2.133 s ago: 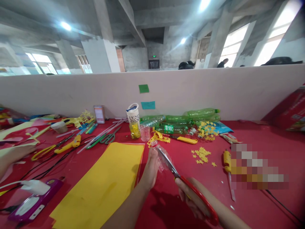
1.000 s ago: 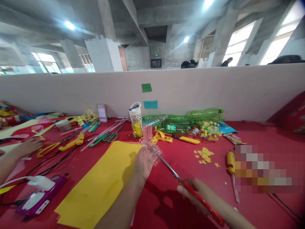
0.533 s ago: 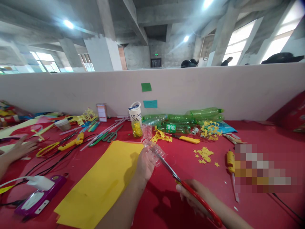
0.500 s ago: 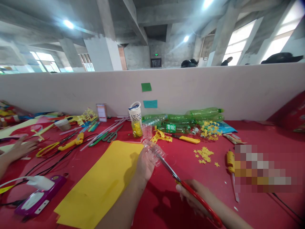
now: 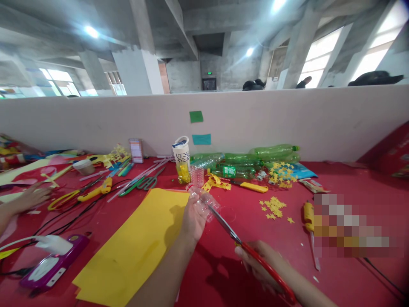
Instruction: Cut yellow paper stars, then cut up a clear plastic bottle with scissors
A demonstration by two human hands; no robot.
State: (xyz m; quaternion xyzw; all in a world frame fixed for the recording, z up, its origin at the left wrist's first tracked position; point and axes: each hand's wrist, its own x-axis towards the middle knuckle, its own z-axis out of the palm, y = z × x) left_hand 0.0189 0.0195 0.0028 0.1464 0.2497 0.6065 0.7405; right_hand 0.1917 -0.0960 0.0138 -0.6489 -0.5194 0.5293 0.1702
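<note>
A clear plastic bottle piece (image 5: 207, 201), its neck end pointing up and left, sits in my left hand (image 5: 193, 219), whose fingers wrap round it. My right hand (image 5: 260, 258) grips red-handled scissors (image 5: 231, 232). The blades reach up and left, their tips at the clear plastic; whether they cut into it I cannot tell. Beneath my left forearm lie yellow sheets (image 5: 134, 247). Just behind my left hand stands another clear ribbed plastic piece (image 5: 197, 175).
Green bottles (image 5: 239, 160) lie along the white partition (image 5: 96, 123), beside a patterned cup (image 5: 182, 155). A yellow cutter (image 5: 254, 186), yellow stars (image 5: 275, 207) and a glue gun (image 5: 309, 217) lie right. Left are a purple power strip (image 5: 59, 262), cables and another person's hand (image 5: 33, 196).
My left hand has shifted slightly left with the bottle piece, which has turned a little. The scissors have moved slightly left along with my right hand.
</note>
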